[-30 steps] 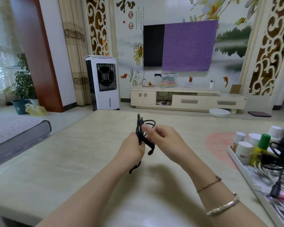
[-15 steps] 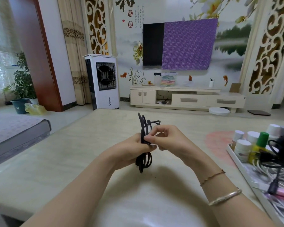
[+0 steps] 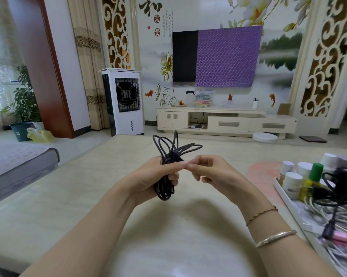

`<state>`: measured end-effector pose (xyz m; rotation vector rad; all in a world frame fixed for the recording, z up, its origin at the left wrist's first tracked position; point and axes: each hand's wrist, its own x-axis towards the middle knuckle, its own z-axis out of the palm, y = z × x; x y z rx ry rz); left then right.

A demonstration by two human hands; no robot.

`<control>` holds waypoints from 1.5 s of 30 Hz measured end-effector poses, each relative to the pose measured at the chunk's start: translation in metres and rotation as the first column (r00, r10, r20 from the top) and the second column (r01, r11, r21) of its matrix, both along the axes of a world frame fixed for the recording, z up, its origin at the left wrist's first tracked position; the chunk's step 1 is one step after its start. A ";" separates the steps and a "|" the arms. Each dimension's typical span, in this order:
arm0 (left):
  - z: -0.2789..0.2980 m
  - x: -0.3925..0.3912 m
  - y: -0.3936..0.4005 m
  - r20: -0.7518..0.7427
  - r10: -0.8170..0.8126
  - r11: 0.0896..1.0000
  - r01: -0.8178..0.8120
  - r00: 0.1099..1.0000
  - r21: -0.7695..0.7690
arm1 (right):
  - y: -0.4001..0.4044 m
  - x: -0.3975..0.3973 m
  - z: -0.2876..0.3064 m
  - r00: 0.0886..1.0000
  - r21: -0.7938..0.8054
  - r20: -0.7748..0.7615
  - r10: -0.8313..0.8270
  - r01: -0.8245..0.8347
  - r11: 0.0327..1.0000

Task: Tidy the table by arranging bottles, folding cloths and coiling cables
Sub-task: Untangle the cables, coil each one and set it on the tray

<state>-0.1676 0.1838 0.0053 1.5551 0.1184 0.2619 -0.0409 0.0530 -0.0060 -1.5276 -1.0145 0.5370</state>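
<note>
she was on the cable-coiling step. her left hand (image 3: pixel 156 176) gripped the bundled black cable (image 3: pixel 166 166) around its middle, held up over the table (image 3: pixel 68 196), loops fanning out above and below. her right hand (image 3: pixel 210 172) pinched at the strap on the bundle. next, i judged, the wrap needed cinching before the bundle went to the tray (image 3: pixel 288 200).

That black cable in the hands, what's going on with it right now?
A person is bundling a black cable above a pale table. The left hand grips the coiled loops around their middle, with loops sticking out above and below the fist. The right hand pinches at the top of the bundle, where a dark band seems to wrap it. On the right, a white tray holds small bottles and a tangle of other cables.
</note>
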 end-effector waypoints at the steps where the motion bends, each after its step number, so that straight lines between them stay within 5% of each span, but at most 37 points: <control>1: 0.001 0.000 -0.002 0.018 0.011 1.000 -0.011 1.000 0.029 | 0.000 -0.001 0.000 1.000 0.003 0.009 0.020 -0.020 1.000; 9: 0.003 0.003 -0.007 -0.018 0.161 0.986 -0.162 0.987 -0.039 | -0.004 -0.001 0.002 0.998 -0.033 0.064 0.005 -0.003 0.999; 15: 0.004 -0.002 -0.013 -0.108 0.015 0.998 -0.009 0.994 0.059 | -0.002 0.002 0.001 0.994 -0.066 0.104 -0.043 0.050 0.997; 20: 0.010 -0.013 -0.016 -0.259 -0.241 0.921 0.305 0.935 0.243 | -0.017 0.009 -0.001 0.977 -0.064 -0.135 0.165 -0.175 0.982; 27: 0.011 -0.014 -0.022 -0.388 -0.169 0.773 0.367 0.906 0.518 | -0.015 0.024 -0.013 0.886 0.063 -0.332 0.324 -0.322 0.945; 32: 0.006 -0.010 -0.031 -0.464 -0.117 0.635 0.426 0.878 0.645 | -0.020 0.024 -0.006 0.830 -0.015 -0.446 0.334 -0.380 0.925; 36: -0.004 -0.004 -0.029 -0.510 0.047 0.505 0.420 0.859 0.754 | -0.023 0.023 0.008 0.874 -0.200 -0.330 0.357 -0.434 0.878; 40: -0.019 0.004 -0.027 -0.480 0.209 0.367 0.387 0.852 0.846 | -0.014 0.006 0.022 0.924 -0.474 0.202 0.325 -0.198 0.858; 42: -0.024 0.008 -0.021 -0.437 0.240 0.376 0.332 0.867 0.865 | -0.008 -0.001 0.020 0.930 -0.407 0.236 0.282 -0.169 0.898; 45: -0.022 0.007 -0.008 -0.425 0.211 0.568 0.243 0.880 0.786 | 0.000 -0.008 0.010 0.960 -0.246 0.212 0.186 -0.131 0.960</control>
